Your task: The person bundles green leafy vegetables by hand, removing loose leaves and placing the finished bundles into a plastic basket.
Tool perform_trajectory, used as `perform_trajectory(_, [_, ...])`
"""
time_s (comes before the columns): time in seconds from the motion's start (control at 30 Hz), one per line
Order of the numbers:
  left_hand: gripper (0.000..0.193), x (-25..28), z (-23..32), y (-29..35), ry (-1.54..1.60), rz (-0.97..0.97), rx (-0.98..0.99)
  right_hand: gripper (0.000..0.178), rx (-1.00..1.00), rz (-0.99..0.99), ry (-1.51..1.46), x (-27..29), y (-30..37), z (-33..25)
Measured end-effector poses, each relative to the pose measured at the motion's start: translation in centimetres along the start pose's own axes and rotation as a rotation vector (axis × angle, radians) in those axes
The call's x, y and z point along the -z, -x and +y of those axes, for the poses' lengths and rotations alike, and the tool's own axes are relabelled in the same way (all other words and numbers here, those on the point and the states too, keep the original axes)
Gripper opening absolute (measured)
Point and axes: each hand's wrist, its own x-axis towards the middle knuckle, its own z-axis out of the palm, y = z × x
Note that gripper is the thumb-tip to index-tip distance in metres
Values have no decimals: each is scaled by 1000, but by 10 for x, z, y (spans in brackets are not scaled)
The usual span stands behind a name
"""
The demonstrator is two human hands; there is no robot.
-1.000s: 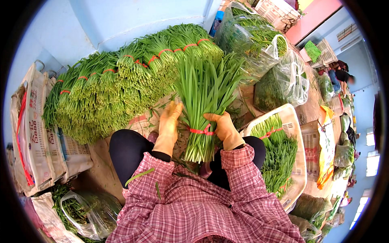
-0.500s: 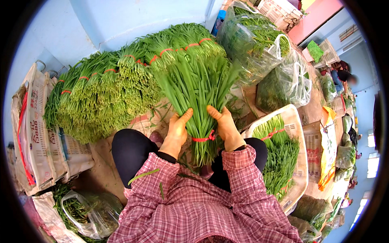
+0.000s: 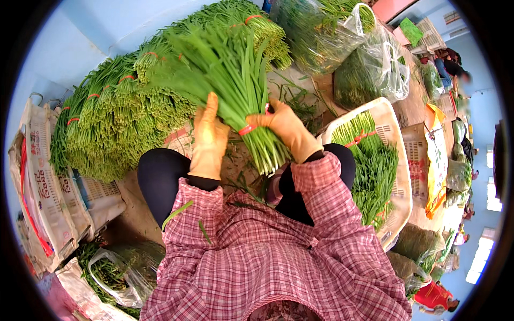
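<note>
A thick bunch of garlic chives, tied low with a red band, leans left in front of me, leaf tips blurred. My right hand, in a tan glove, is closed around its stems at the band, and the pale cut ends stick out below. My left hand, gloved alike, is at the bunch's left edge; its thumb points up against the leaves and the other fingers are curled and partly hidden beneath them. On my left, a long heap of tied chive bunches lies along the wall.
At my right stands a cream plastic basket holding tied bunches. Clear bags of greens stand beyond it. Stacked white crates and another bag of greens are at left. Loose leaves litter the floor. Other people are far right.
The bunch has tipped from upright to leaning left. My right hand has moved down from the leaves to the red band, while my left hand has shifted left.
</note>
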Motion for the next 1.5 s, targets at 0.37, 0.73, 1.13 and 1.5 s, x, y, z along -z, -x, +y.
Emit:
perform_trajectory(0.37, [106, -32, 9, 44, -1810, -749, -961, 43, -526, -480, -922, 24, 2, -2])
perform_trajectory(0.73, [77, -35, 12, 42, -703, -274, -253, 90, 358, -201, -35, 16, 52, -18])
perform_trajectory(1.13, [35, -14, 12, 24, -484, -284, -350, 62, 250, -230, -367, 2, 37, -1])
perform_trajectory(1.5, [32, -10, 21, 30, -568, -280, -409, 57, 237, -184, -397, 3, 35, 4])
